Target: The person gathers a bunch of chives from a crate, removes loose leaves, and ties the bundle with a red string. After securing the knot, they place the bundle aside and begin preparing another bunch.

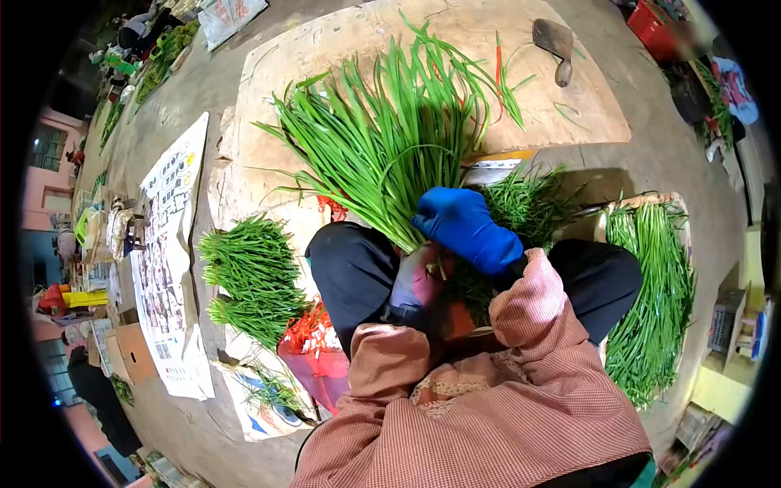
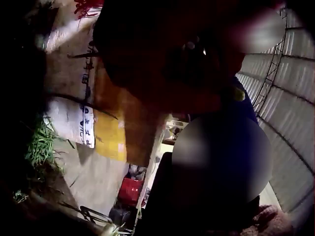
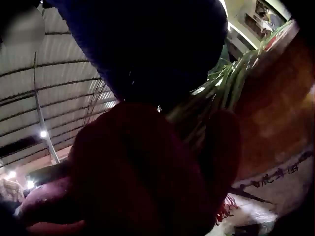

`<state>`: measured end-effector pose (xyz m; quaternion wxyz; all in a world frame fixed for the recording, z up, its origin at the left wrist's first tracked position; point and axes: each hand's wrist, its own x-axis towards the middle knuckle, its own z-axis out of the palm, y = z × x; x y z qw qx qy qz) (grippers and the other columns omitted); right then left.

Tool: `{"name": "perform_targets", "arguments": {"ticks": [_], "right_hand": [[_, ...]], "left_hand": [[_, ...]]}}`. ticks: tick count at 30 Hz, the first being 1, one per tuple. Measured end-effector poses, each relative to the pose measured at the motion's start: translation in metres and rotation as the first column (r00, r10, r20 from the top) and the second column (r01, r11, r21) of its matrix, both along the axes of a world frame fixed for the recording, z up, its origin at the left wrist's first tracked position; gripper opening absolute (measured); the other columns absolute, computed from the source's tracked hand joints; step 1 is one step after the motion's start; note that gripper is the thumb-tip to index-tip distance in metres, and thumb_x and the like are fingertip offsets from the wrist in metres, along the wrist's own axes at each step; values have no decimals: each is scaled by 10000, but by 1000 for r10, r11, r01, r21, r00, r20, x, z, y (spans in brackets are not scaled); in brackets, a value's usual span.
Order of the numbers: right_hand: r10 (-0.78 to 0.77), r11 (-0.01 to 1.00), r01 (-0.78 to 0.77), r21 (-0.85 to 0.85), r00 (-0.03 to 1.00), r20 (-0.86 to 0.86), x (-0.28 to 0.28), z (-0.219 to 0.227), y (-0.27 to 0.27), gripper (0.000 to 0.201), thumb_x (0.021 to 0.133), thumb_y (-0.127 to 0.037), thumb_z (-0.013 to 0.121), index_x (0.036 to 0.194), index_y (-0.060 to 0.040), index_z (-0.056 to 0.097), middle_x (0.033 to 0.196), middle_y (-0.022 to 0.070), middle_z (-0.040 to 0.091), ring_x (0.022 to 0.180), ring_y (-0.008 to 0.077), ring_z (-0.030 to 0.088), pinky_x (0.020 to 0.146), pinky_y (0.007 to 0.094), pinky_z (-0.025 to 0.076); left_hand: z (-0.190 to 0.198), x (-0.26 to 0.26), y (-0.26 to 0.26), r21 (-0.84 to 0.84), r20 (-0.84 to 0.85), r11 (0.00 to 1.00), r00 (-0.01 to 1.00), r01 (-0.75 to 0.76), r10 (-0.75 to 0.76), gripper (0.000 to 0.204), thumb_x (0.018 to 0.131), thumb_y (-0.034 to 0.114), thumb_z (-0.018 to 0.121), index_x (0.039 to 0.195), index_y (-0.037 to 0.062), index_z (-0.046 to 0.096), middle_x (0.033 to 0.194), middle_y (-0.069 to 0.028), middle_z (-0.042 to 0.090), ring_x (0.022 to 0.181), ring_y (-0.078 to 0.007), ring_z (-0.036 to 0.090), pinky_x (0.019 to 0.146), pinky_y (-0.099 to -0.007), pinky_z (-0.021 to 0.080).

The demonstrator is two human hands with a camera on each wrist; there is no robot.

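A big fanned bunch of garlic chives [image 1: 390, 138] spreads away from me in the head view, leaf tips out over the wooden board and stem ends toward my lap. My right hand [image 1: 468, 228], in a blue glove, holds the stems from the right near their lower end. Under the stem ends, between the knees, my left hand [image 1: 421, 281] in a pinkish glove grips the base of the bunch. Close up in the right wrist view, the stems [image 3: 221, 91] run between the left hand's dark thumb and fingers. The left wrist view is mostly dark.
The wooden board [image 1: 325, 41] carries a cleaver [image 1: 555, 49] and red ties. Trimmed bundles [image 1: 256, 276] lie on the left, beside a bag of red strings [image 1: 313, 333]. A basket of long chives [image 1: 647, 293] stands right; loose greens [image 1: 521, 199] lie past the right hand.
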<state>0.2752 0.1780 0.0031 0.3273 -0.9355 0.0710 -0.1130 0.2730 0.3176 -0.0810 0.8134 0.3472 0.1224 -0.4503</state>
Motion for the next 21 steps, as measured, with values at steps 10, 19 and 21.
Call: {"name": "perform_targets", "arguments": {"ticks": [10, 19, 21], "right_hand": [[-359, 446, 200, 873, 933, -30, 4, 67, -18, 106, 775, -116, 666, 775, -16, 632, 613, -20, 561, 490, 32, 456, 437, 196, 353], [-289, 932, 309, 188, 949, -129, -59, -9, -70, 147, 796, -162, 632, 763, -19, 627, 570, 57, 564, 473, 122, 543, 458, 267, 424], [-278, 797, 318, 514, 948, -156, -58, -12, -56, 160, 805, -186, 627, 821, -28, 643, 631, 75, 603, 492, 138, 569, 486, 263, 454]], "left_hand": [[30, 1, -4, -15, -37, 997, 996, 80, -81, 209, 837, 64, 539, 1041, 33, 508, 1049, -107, 570, 791, -164, 570, 694, -292, 512], [31, 2, -1, -158, -113, 986, 991, 56, -74, 357, 855, 96, 511, 1196, 46, 416, 1148, -151, 523, 833, -165, 559, 636, -273, 518], [29, 2, 2, -220, -185, 975, 980, 34, -76, 344, 856, 79, 498, 1189, 37, 420, 1141, -156, 522, 811, -170, 550, 630, -278, 500]]}}
